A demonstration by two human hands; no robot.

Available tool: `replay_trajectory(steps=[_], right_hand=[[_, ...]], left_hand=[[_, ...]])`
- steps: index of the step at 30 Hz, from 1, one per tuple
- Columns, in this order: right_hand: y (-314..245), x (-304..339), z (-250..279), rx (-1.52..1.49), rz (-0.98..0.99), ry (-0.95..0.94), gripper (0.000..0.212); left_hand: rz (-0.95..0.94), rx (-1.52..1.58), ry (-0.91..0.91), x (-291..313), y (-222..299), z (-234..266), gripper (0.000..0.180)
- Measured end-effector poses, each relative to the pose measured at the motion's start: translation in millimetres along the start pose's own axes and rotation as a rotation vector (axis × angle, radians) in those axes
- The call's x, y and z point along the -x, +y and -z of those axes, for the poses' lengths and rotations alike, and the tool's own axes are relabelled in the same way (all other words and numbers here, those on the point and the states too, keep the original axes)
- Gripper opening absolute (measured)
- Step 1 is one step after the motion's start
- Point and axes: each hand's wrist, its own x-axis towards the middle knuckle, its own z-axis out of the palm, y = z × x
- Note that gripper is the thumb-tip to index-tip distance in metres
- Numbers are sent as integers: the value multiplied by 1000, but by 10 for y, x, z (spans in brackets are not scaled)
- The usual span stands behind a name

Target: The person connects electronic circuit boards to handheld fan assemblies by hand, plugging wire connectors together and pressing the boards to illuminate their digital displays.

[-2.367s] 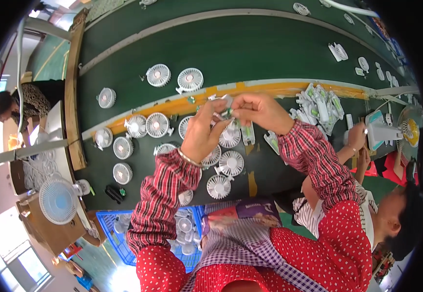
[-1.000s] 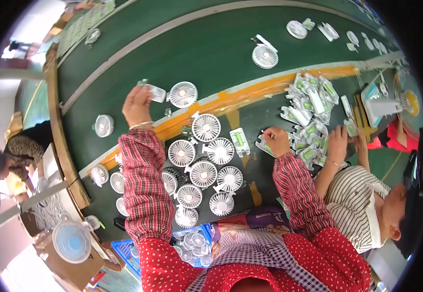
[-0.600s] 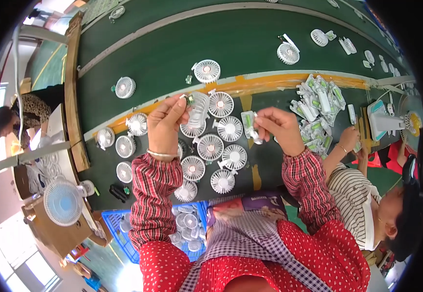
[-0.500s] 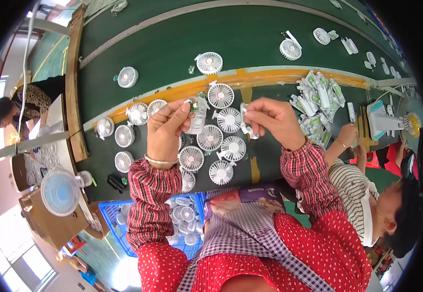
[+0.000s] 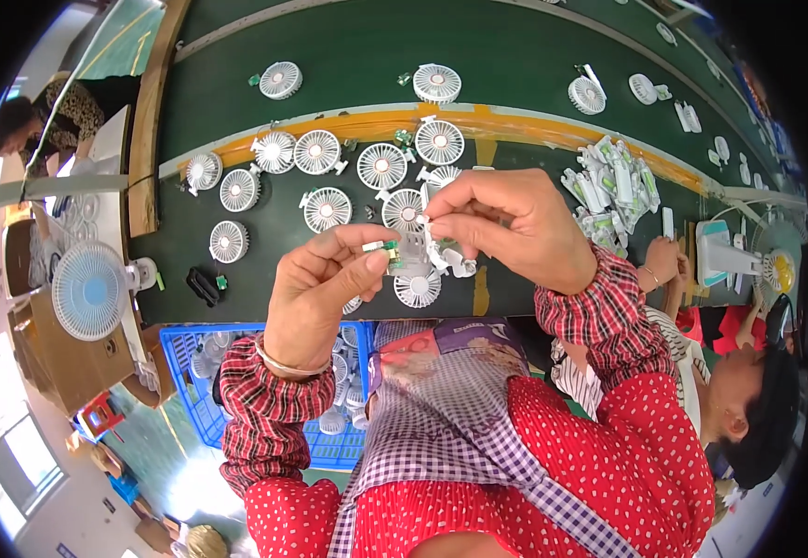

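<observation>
My left hand (image 5: 306,298) is closed, thumb and forefinger pinching a small green circuit board (image 5: 391,251). Beside the board sits a translucent plastic casing (image 5: 411,249), its edges hard to separate from the fans behind. Close on its right, my right hand (image 5: 520,232) is closed on a slim white plastic piece (image 5: 433,246), held by thumb and fingertips. Both hands are above the bench, their held parts almost meeting. White round fan heads lie around them, among them one fan head (image 5: 382,165) beyond the hands and another (image 5: 327,210) beyond my left hand.
A heap of white handle parts (image 5: 613,191) lies to the right. Beyond the yellow-taped ledge (image 5: 348,122), more fans rest on a green surface (image 5: 515,46). A blue crate (image 5: 185,377) of fan heads stands below the bench edge. At right, a co-worker's hand (image 5: 664,260) is near.
My hands have come closer together, bringing the white piece up beside the circuit board and casing. The view has shifted, so the bench and crate appear higher.
</observation>
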Motion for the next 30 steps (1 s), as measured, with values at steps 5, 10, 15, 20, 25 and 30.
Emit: replay_trajectory(steps=[5, 10, 15, 20, 25, 30], right_hand=[[19, 37, -125, 488, 394, 106, 13], [-3, 82, -204, 547, 432, 123, 14], [112, 67, -252, 558, 514, 187, 19], [214, 71, -279, 850, 854, 225, 24], [176, 110, -342, 949, 922, 165, 27], [277, 124, -393, 773, 796, 184, 20]], left_hand=[[-21, -13, 33, 114, -23, -23, 22], [-36, -65, 22, 172, -7, -68, 25], [-47, -92, -23, 149, -27, -78, 24], [3, 53, 18, 170, -36, -74, 21], [57, 72, 74, 147, -74, -76, 18], [85, 100, 100, 104, -86, -77, 14]])
